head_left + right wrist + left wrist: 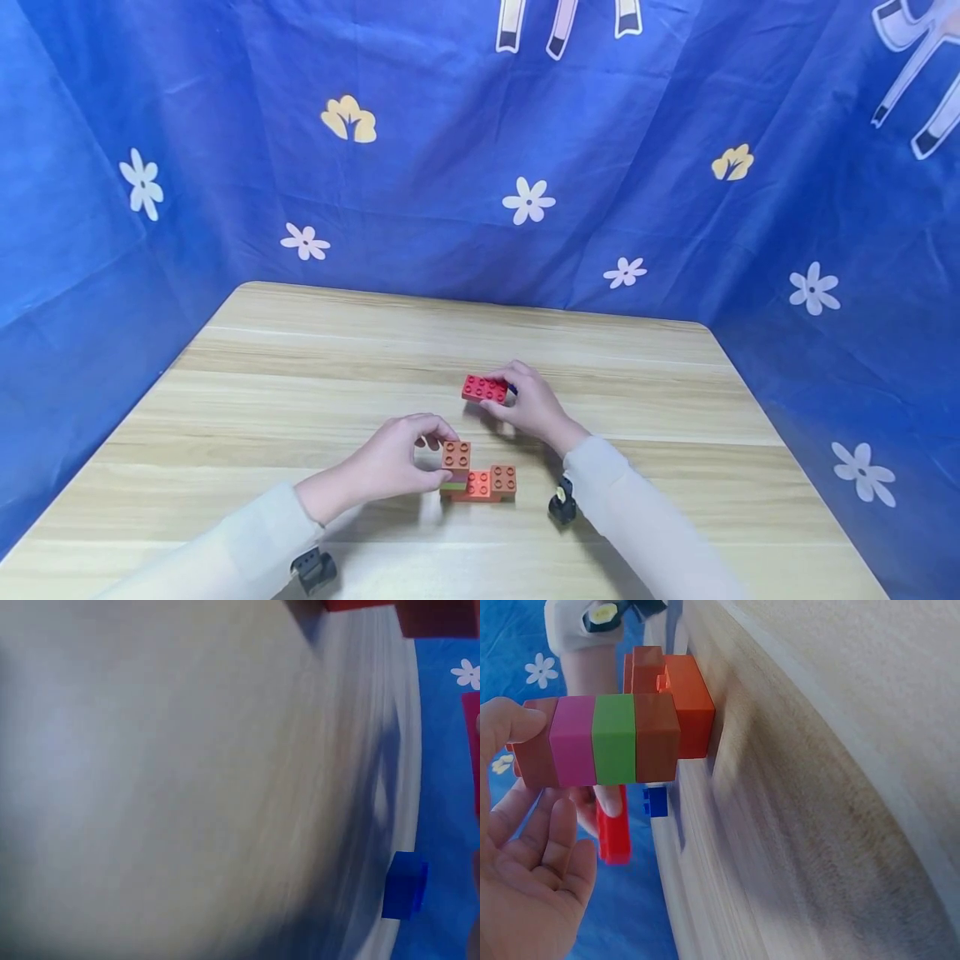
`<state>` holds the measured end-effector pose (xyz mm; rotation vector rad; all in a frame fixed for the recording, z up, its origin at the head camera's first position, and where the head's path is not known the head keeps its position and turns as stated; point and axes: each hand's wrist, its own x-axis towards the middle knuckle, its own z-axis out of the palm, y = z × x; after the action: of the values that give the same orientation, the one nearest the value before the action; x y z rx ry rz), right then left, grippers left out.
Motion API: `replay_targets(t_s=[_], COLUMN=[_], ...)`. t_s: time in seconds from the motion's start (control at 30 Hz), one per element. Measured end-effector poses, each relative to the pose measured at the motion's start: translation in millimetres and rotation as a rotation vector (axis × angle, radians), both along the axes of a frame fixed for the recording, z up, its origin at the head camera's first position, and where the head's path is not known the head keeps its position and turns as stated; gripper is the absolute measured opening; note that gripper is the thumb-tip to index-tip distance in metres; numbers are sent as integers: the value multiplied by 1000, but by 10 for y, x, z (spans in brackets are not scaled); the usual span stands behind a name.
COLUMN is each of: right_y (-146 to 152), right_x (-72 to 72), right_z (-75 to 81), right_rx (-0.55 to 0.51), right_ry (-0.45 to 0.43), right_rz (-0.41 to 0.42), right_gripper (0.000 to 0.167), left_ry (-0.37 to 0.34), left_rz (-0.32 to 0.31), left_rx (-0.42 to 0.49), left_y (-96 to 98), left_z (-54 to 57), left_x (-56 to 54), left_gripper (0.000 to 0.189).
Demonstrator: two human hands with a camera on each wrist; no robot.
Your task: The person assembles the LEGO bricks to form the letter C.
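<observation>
A stack of blocks (600,742), brown, pink, green and brown, rises from one end of an orange block (691,705) on the table. My left hand (390,458) holds the stack near its top, the thumb on the uppermost brown block. Another brown block (503,478) sits on the orange block's right end. Farther back, my right hand (534,408) grips a red eight-stud block (480,388) by its right end, above the table in the left wrist view. Mostly hidden behind that hand in the head view is a small blue block (403,886), standing on the table.
The wooden table (337,350) reaches back to a blue patterned cloth (450,167), which also hangs at both sides. Dark wrist cameras (313,570) are strapped on both forearms.
</observation>
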<state>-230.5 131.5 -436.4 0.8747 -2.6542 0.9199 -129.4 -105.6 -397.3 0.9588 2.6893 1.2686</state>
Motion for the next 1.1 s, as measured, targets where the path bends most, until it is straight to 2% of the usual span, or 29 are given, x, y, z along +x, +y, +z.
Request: replay_targets(t_s=[0.23, 0.5, 0.6, 0.8, 1.1], right_y=[125, 178, 181, 152, 118], right_x=[167, 390, 486, 639, 739], right_z=[62, 244, 319, 400, 438], right_rx=[-103, -243, -266, -312, -272], right_ry=[13, 36, 21, 1, -21], right_rz=[45, 137, 167, 277, 338], right_gripper=[41, 42, 42, 42, 38], left_ry=[-6, -15, -12, 7, 17], left_rz=[-10, -7, -9, -15, -9], left_rx=[12, 16, 18, 14, 8], left_y=[-2, 3, 7, 1, -11], left_z=[7, 11, 6, -2, -3], left_x=[12, 17, 16, 8, -3], left_gripper=[36, 36, 35, 34, 36])
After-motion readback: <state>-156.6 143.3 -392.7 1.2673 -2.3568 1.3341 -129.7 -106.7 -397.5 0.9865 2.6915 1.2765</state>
